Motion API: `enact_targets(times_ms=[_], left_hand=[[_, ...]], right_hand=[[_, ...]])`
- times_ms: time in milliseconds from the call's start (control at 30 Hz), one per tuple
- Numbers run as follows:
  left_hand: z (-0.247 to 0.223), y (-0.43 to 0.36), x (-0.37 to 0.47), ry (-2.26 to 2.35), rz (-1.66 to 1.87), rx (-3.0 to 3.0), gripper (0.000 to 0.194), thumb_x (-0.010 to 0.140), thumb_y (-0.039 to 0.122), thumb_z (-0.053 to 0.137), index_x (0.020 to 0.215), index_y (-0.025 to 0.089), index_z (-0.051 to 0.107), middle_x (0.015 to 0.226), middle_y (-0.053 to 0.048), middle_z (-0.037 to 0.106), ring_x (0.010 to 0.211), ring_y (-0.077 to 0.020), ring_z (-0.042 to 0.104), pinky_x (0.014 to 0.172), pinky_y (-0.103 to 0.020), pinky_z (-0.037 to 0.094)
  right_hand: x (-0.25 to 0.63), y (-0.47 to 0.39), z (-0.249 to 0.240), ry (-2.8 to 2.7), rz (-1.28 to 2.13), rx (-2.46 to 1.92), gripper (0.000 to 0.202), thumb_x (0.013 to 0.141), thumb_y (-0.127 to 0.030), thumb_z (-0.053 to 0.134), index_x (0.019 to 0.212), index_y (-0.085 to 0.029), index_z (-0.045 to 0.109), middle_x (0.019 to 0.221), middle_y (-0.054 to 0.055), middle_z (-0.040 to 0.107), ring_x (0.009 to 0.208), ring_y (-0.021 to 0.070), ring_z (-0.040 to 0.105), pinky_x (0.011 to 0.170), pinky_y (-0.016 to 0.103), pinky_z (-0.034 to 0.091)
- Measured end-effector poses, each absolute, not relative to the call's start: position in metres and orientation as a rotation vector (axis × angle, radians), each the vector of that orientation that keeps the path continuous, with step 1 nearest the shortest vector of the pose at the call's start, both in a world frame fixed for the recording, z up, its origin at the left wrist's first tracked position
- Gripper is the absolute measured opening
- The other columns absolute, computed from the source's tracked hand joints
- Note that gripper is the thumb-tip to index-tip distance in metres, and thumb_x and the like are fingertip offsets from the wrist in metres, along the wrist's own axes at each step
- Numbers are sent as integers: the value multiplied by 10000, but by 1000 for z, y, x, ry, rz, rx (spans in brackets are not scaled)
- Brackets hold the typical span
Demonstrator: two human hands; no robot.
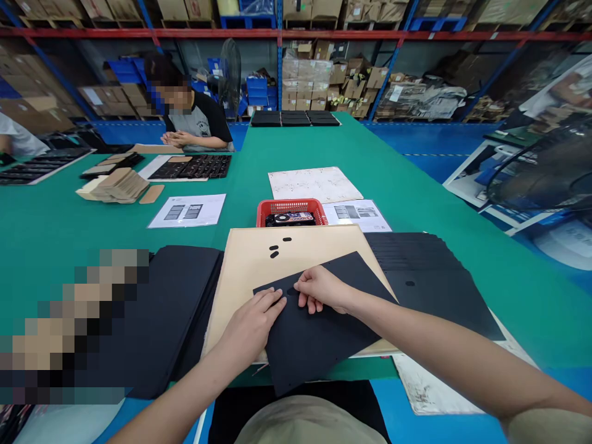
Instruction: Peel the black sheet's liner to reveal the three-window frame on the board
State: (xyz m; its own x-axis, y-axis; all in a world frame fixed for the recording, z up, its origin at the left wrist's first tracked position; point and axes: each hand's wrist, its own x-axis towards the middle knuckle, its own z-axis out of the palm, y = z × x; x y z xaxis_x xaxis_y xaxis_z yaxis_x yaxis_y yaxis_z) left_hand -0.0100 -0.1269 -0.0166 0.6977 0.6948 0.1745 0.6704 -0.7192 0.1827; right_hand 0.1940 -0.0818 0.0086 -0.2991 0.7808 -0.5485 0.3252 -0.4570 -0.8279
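Observation:
A black sheet (319,345) lies slanted on a beige board (245,265), its near corner hanging over the board's front edge. My left hand (252,320) rests flat on the sheet's upper left part, fingers stretched out together. Close beside those fingertips, my right hand (321,288) is closed in a pinch at a small black oval piece (291,291) on the sheet; how far the piece is attached there is hidden. Several similar loose black ovals (287,239) are on the board behind the sheet.
Stacks of black sheets flank the board, one on the left (171,296) and one on the right (425,283). Behind it stands a red basket (264,213) with small items, between printed papers (189,211). Across the green table sits a co-worker (198,120); a fan (546,166) is at right.

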Motion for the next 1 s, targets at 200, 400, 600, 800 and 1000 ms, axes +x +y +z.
enact_targets(times_ms=[200, 400, 600, 800, 1000], left_hand=[[-18, -127, -10, 1127, 375, 2790, 545, 811, -17, 513, 1306, 211, 505, 1319, -106, 562, 1238, -251, 502, 1023, -413, 453], [-16, -127, -10, 1136, 371, 2774, 511, 825, -3, 500, 1291, 205, 522, 1321, -101, 561, 1236, -252, 503, 1019, -420, 458], [-16, -127, -10, 1135, 357, 2757, 521, 834, -1, 490, 1303, 225, 513, 1336, -88, 552, 1241, -244, 500, 1028, -417, 448], [-16, -125, -11, 1128, 369, 2765, 541, 836, 1, 477, 1327, 229, 486, 1324, -93, 558, 1227, -248, 511, 1018, -417, 452], [-16, -125, -6, 1210, 324, 2836, 629, 785, -53, 485, 1348, 226, 441, 1328, -120, 531, 1173, -266, 536, 944, -409, 486]], right_hand=[[196, -81, 5, -1357, 1802, -1587, 283, 906, -133, 466, 626, -166, 494, 524, 3, 622, 342, 70, 501, 283, 142, 328], [194, -82, 7, -1376, 1803, -1590, 284, 905, -128, 459, 627, -162, 507, 508, 2, 615, 335, 71, 496, 284, 143, 329], [195, -83, 7, -1394, 1793, -1593, 285, 897, -126, 471, 617, -160, 513, 508, 5, 612, 332, 75, 491, 287, 151, 330], [195, -82, 7, -1407, 1787, -1598, 280, 899, -130, 470, 624, -162, 516, 510, 1, 614, 336, 75, 497, 291, 149, 339], [194, -84, 8, -1428, 1756, -1607, 298, 904, -127, 460, 613, -160, 514, 514, 7, 615, 333, 75, 494, 288, 150, 338]])
